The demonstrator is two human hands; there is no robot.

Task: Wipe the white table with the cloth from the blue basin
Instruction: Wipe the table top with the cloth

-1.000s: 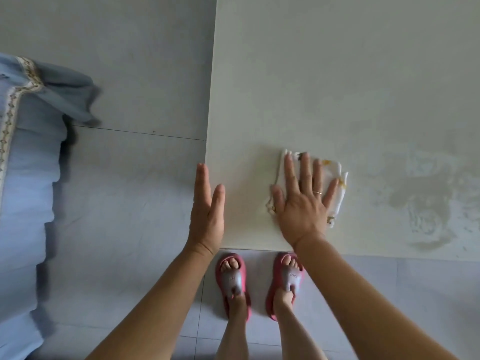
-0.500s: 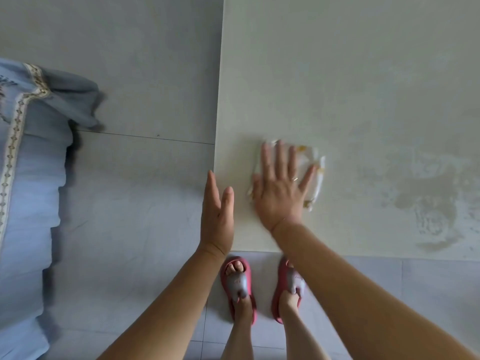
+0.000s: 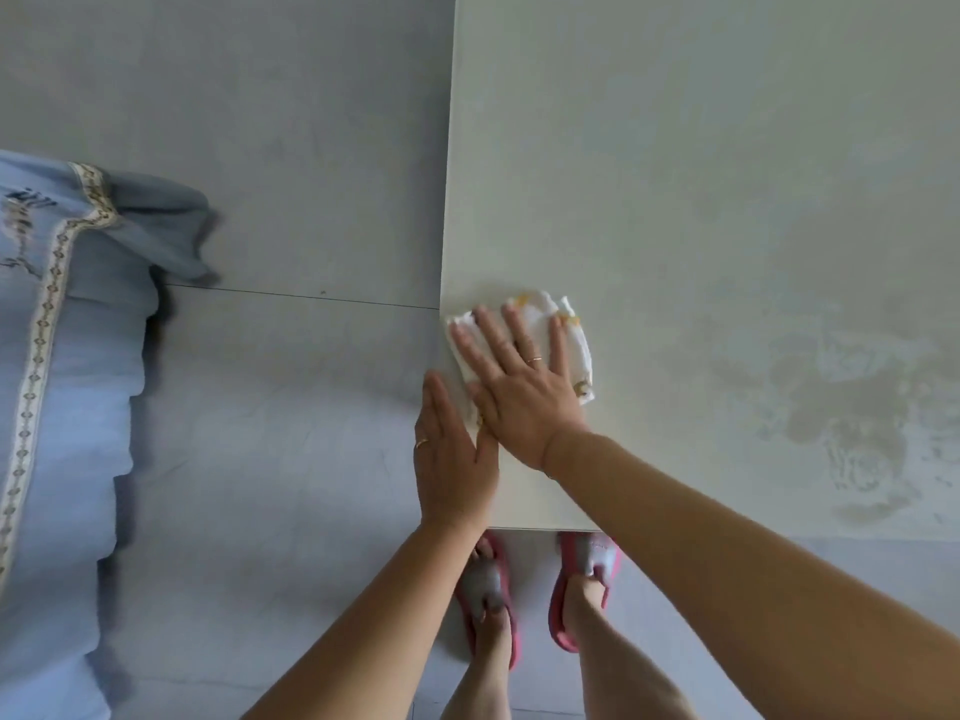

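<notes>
Cloth (image 3: 540, 335) lies folded at the bench's (image 3: 727, 148) left edge, pinned flat under the right hand (image 3: 519, 402), fingers spread and unclenched so the palm presses it down for wiping. The left hand (image 3: 452, 459), flat and holding nothing, waits against that edge, perhaps to catch crumbs. Damp streaks (image 3: 841, 407) show well to the right.

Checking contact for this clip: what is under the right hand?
The right hand lies flat on a white cloth at the table's left edge. The cloth's edges show around the fingers; its middle and the table beneath are covered.
</notes>
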